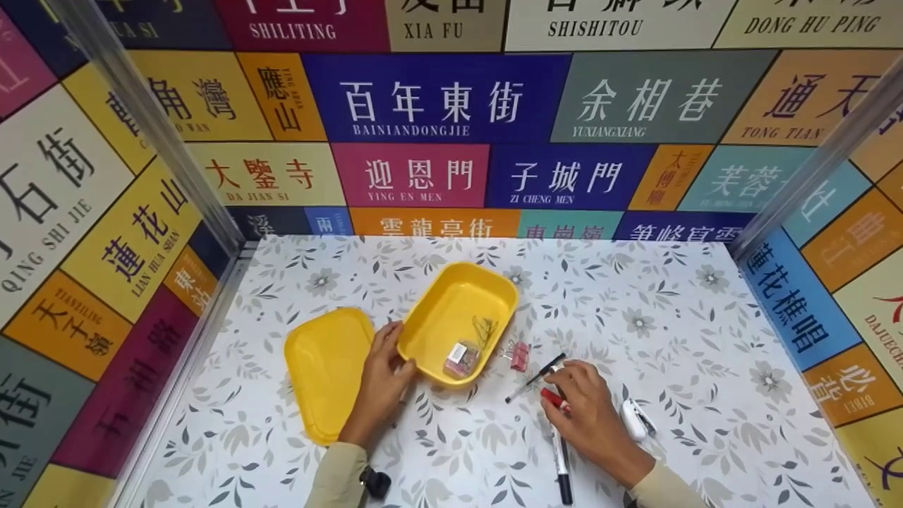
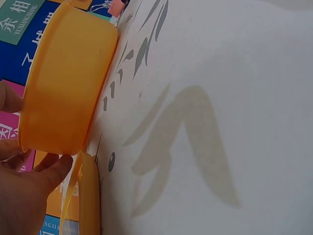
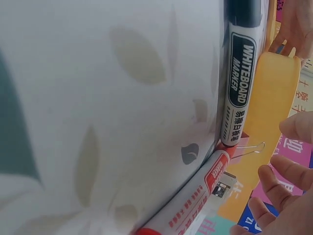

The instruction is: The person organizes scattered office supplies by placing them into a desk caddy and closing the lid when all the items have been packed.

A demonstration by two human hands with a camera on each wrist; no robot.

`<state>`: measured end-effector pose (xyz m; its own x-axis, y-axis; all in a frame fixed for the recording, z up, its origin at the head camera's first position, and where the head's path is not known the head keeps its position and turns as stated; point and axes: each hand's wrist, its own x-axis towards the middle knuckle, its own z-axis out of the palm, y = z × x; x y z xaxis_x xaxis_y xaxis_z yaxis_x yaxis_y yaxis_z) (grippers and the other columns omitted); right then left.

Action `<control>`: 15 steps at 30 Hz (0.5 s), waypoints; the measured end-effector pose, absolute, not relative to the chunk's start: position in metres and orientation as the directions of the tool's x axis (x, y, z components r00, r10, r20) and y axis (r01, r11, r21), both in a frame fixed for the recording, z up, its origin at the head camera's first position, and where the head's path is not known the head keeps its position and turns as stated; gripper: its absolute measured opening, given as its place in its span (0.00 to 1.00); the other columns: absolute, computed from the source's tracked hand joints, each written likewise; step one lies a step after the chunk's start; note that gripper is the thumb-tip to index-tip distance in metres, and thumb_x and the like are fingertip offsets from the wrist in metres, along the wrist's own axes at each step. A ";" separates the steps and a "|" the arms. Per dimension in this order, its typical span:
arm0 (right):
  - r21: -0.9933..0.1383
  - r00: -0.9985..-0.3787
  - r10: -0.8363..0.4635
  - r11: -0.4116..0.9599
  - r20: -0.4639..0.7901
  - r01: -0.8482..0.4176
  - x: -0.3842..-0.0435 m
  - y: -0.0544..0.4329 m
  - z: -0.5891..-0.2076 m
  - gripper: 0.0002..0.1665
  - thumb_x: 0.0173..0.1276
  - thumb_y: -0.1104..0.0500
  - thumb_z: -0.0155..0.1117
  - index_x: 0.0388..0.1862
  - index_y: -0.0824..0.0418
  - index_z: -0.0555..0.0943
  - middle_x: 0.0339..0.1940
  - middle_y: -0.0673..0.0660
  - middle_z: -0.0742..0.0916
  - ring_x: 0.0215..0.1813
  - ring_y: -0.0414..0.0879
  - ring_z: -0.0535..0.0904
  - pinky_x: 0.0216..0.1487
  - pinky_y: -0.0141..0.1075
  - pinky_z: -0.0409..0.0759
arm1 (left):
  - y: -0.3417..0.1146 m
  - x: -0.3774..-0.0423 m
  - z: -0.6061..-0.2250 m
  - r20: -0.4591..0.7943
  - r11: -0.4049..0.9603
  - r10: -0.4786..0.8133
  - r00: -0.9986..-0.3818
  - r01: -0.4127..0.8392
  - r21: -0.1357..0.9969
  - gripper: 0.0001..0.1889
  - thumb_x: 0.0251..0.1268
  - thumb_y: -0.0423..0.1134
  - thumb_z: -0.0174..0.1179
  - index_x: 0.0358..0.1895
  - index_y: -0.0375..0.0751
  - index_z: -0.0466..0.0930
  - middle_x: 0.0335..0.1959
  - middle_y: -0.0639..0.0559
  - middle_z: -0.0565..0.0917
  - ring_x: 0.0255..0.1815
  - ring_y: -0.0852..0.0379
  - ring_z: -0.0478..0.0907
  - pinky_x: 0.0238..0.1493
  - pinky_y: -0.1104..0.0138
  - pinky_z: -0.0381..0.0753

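My left hand (image 1: 384, 370) holds the near left corner of a yellow plastic box (image 1: 448, 310), thumb and fingers spread at its rim. Inside lie a small clear pack with a white label (image 1: 462, 358) and some thin dark, wiry pieces (image 1: 484, 330). My right hand (image 1: 582, 406) hovers over a red marker (image 3: 195, 200), fingers loosely bent and apart, holding nothing in the right wrist view. End to end with it lies a black-capped whiteboard marker (image 3: 239, 83). A thin black pen (image 1: 535, 379) lies just left of the right hand's fingertips.
A yellow lid (image 1: 328, 367) lies left of the box, partly behind the left forearm. A pink binder clip (image 1: 520, 356) sits close to the box's right side. Right of the right hand is a small white stapler-like object (image 1: 636, 420). Sign-covered walls (image 1: 437, 99) enclose the flowered tabletop (image 1: 705, 339).
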<state>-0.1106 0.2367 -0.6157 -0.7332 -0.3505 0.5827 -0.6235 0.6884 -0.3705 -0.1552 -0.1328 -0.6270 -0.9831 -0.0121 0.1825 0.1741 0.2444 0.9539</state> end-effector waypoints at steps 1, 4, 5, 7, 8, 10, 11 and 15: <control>-0.366 -0.732 -0.351 0.691 0.584 -0.624 -0.110 0.237 -0.616 0.21 0.57 0.67 0.85 0.48 0.61 0.87 0.48 0.58 0.87 0.60 0.64 0.80 0.61 0.61 0.78 | -0.133 -0.155 -0.627 0.186 0.240 -0.012 -0.983 0.178 0.954 0.39 0.69 0.24 0.61 0.84 0.28 0.64 0.84 0.36 0.64 0.81 0.36 0.70 0.81 0.47 0.73; -0.361 -0.728 -0.355 0.691 0.586 -0.627 -0.109 0.239 -0.618 0.21 0.55 0.67 0.86 0.47 0.62 0.88 0.47 0.58 0.87 0.59 0.63 0.80 0.60 0.60 0.78 | -0.133 -0.155 -0.628 0.180 0.247 -0.017 -0.984 0.170 0.954 0.39 0.69 0.24 0.62 0.84 0.30 0.65 0.85 0.38 0.64 0.82 0.39 0.69 0.81 0.50 0.73; -0.359 -0.727 -0.356 0.691 0.587 -0.628 -0.108 0.240 -0.618 0.21 0.55 0.67 0.86 0.47 0.62 0.88 0.47 0.58 0.87 0.58 0.63 0.80 0.59 0.60 0.78 | -0.132 -0.155 -0.628 0.178 0.248 -0.019 -0.984 0.168 0.954 0.39 0.69 0.24 0.63 0.84 0.31 0.65 0.85 0.38 0.65 0.82 0.40 0.68 0.82 0.50 0.72; -0.366 -0.734 -0.357 0.690 0.578 -0.624 -0.107 0.241 -0.619 0.21 0.54 0.67 0.86 0.47 0.63 0.88 0.47 0.58 0.87 0.58 0.63 0.79 0.59 0.60 0.78 | -0.133 -0.155 -0.629 0.177 0.251 -0.022 -0.984 0.166 0.954 0.39 0.69 0.24 0.63 0.84 0.32 0.65 0.85 0.39 0.64 0.83 0.42 0.68 0.82 0.52 0.72; -0.368 -0.736 -0.357 0.691 0.575 -0.622 -0.106 0.242 -0.620 0.21 0.54 0.67 0.86 0.48 0.63 0.88 0.47 0.59 0.87 0.58 0.63 0.79 0.59 0.60 0.78 | -0.133 -0.155 -0.630 0.178 0.246 -0.022 -0.984 0.167 0.955 0.39 0.69 0.24 0.64 0.84 0.32 0.66 0.85 0.39 0.64 0.83 0.42 0.68 0.82 0.51 0.72; -0.373 -0.744 -0.355 0.695 0.566 -0.615 -0.105 0.242 -0.620 0.21 0.55 0.67 0.86 0.48 0.63 0.88 0.48 0.59 0.87 0.59 0.63 0.79 0.59 0.61 0.78 | -0.133 -0.155 -0.630 0.184 0.236 -0.022 -0.983 0.173 0.956 0.39 0.69 0.23 0.64 0.84 0.32 0.66 0.85 0.39 0.64 0.83 0.42 0.68 0.82 0.50 0.72; -0.377 -0.748 -0.353 0.695 0.562 -0.612 -0.105 0.242 -0.621 0.21 0.55 0.67 0.86 0.48 0.63 0.88 0.48 0.59 0.87 0.59 0.63 0.79 0.59 0.61 0.77 | -0.133 -0.155 -0.630 0.185 0.236 -0.023 -0.983 0.174 0.956 0.39 0.69 0.23 0.64 0.84 0.32 0.66 0.85 0.38 0.65 0.83 0.42 0.68 0.82 0.50 0.72; -0.390 -0.759 -0.344 0.698 0.553 -0.600 -0.103 0.243 -0.623 0.21 0.54 0.68 0.86 0.47 0.62 0.88 0.48 0.59 0.87 0.60 0.64 0.79 0.60 0.61 0.77 | -0.133 -0.154 -0.629 0.181 0.244 -0.024 -0.983 0.170 0.955 0.39 0.69 0.24 0.64 0.84 0.33 0.67 0.85 0.39 0.65 0.83 0.42 0.68 0.82 0.50 0.71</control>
